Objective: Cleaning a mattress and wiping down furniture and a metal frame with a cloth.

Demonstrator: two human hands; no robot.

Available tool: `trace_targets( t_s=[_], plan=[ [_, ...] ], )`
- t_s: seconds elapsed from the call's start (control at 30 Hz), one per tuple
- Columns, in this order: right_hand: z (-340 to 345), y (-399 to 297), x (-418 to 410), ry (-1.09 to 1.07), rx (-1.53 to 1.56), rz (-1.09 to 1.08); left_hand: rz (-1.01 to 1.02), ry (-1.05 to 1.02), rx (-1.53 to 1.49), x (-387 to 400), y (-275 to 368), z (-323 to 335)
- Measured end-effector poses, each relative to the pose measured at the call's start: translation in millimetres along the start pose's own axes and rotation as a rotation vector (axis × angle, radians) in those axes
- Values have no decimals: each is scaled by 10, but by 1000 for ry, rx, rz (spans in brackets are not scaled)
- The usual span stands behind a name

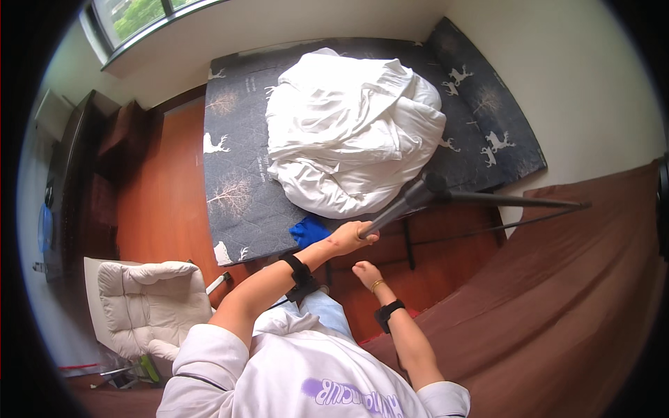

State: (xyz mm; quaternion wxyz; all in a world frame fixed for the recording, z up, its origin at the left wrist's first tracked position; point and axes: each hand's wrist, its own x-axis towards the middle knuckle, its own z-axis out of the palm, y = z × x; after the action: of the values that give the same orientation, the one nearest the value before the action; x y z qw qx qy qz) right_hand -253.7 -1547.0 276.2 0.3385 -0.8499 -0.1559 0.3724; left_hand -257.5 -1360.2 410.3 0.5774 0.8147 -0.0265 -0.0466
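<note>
My left hand (351,237) is closed around the lower end of a dark pole (400,206), part of a jointed stand. From its joint a thinner leg reaches to the right, over the floor. Lower down, my right hand (367,273) is held with curled fingers, and nothing shows in it. Beyond the pole, a bunched white quilt (345,130) lies on a dark bed cover (230,172) printed with deer and trees. Close by my left wrist, a crumpled blue cloth (308,231) rests at the bed's near edge. Both forearms wear black straps.
A cream padded chair (151,298) stands at the left on the wooden floor (162,209). Brown fabric (522,292) spreads across the right side. Dark furniture (78,157) lines the left wall, with a window (136,21) above.
</note>
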Motion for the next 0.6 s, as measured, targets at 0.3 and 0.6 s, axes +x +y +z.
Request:
trace_targets(
  t_s=[0.3,0.6],
  plan=[
    [859,-526,316,-131,-303,-329,233,-52,314,-265,-292,-204],
    [1705,-786,717,-254,-318,256,-237,-54,255,-1027,-1751,-931]
  ],
)
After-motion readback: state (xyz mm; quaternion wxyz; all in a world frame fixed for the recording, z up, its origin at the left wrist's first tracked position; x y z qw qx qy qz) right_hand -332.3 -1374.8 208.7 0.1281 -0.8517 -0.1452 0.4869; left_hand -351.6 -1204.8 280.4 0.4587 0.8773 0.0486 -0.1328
